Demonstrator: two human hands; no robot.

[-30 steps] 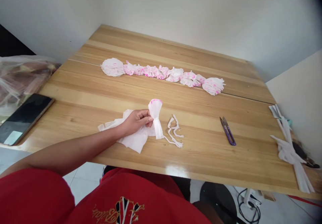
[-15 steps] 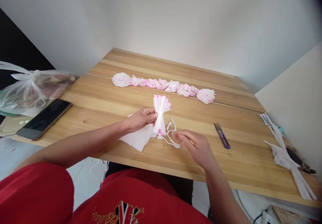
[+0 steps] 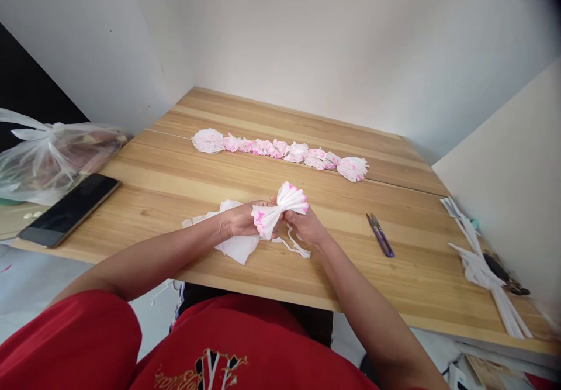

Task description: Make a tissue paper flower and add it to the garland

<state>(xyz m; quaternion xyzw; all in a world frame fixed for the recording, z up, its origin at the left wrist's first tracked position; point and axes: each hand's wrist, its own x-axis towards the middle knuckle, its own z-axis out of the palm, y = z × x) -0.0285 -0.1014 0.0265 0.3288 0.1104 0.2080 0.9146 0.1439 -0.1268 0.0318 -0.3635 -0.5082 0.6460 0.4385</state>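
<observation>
Between my two hands is a white tissue paper bow (image 3: 280, 207) with pink-tipped edges, pleated and pinched narrow at its middle. My left hand (image 3: 243, 219) is closed behind its left side, the fingertips partly hidden by the paper. On the other side my right hand (image 3: 304, 223) is also closed on it, thumb near the pinched middle. Under the hands, white tissue sheets (image 3: 239, 248) lie on the wooden table, with thin white strips (image 3: 298, 248) beside them to the right.
A row of pink-and-white paper flowers (image 3: 276, 148) stretches across the back of the table (image 3: 175, 168). Purple-handled thread snips (image 3: 380, 235) lie to the right. A phone (image 3: 70, 209) and a tied plastic bag (image 3: 56, 156) are at left; white strips (image 3: 486, 273) lie at the right edge.
My right hand has come up from the strips to the bow and taken hold of it. The bow has turned from upright to a slant. The view has shifted slightly.
</observation>
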